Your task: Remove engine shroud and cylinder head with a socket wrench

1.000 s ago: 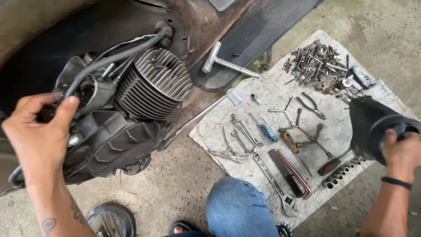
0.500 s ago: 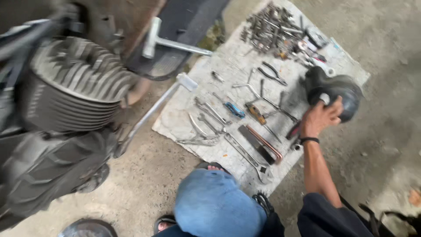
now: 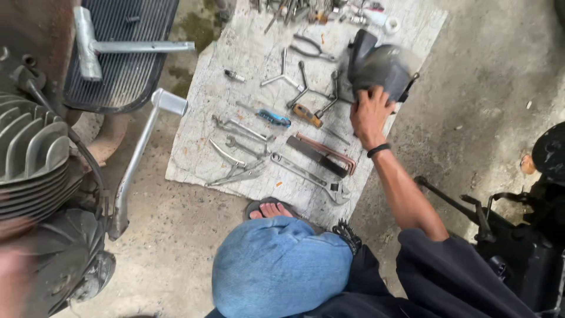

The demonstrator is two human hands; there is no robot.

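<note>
Resting at the upper right of the frame, the right hand point(image 3: 369, 115) grips a dark engine cover point(image 3: 379, 65) on the grey mat point(image 3: 194, 159) beside scattered wrenches point(image 3: 306, 174).

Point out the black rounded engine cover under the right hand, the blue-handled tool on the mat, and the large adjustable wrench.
Black rounded engine cover point(image 3: 385, 69): head view, on its domed top.
Right hand point(image 3: 369, 115): head view, back of the hand.
Blue-handled tool point(image 3: 274, 118): head view, on the handle.
Large adjustable wrench point(image 3: 312, 178): head view, mid-shaft.

Black wristband point(image 3: 378, 150), blue jeans point(image 3: 281, 268), sandal point(image 3: 269, 207)
</note>
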